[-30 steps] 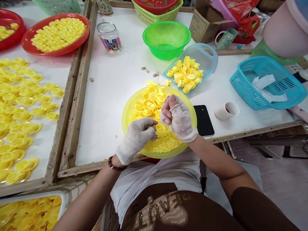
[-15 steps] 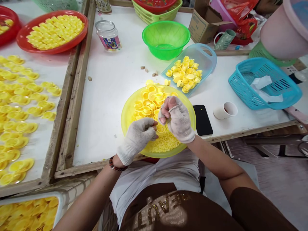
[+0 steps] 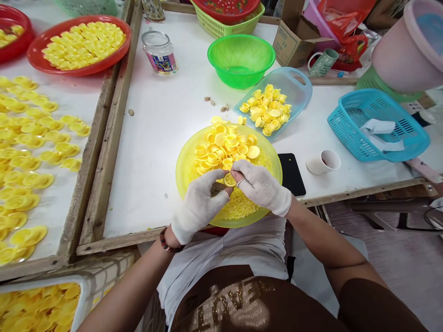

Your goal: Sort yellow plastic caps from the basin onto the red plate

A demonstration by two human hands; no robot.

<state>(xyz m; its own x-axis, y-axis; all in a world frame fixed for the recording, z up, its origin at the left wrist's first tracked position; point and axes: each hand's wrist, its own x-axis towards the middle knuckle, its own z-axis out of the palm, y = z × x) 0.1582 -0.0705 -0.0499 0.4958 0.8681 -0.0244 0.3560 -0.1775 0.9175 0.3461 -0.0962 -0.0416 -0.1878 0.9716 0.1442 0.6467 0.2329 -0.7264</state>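
Note:
Above a round yellow basin point(image 3: 187, 152), both hands in white fingertip-less gloves meet at a small yellow cup point(image 3: 230, 180). My left hand point(image 3: 204, 200) pinches the cup from the left, thumb and fingers at its rim. From the right, my right hand point(image 3: 258, 184) has its closed fingertips on the same cup's upper right edge. Behind the hands lies a heap of yellow cups point(image 3: 224, 143), and small yellow beads point(image 3: 238, 205) fill the front of the basin. More yellow cups point(image 3: 266, 108) rest on a translucent blue tray point(image 3: 297, 87).
A black phone point(image 3: 291, 175) and a paper cup point(image 3: 322, 162) stand right of the basin, near a blue basket point(image 3: 380, 124). Behind are a green bowl point(image 3: 241, 60) and a jar point(image 3: 159, 53). A wooden rail point(image 3: 104, 161) borders yellow pieces on the left.
My right hand has come down and left, from above the basin to the cup in my left hand. Its fingers now touch the cup. The view has shifted slightly.

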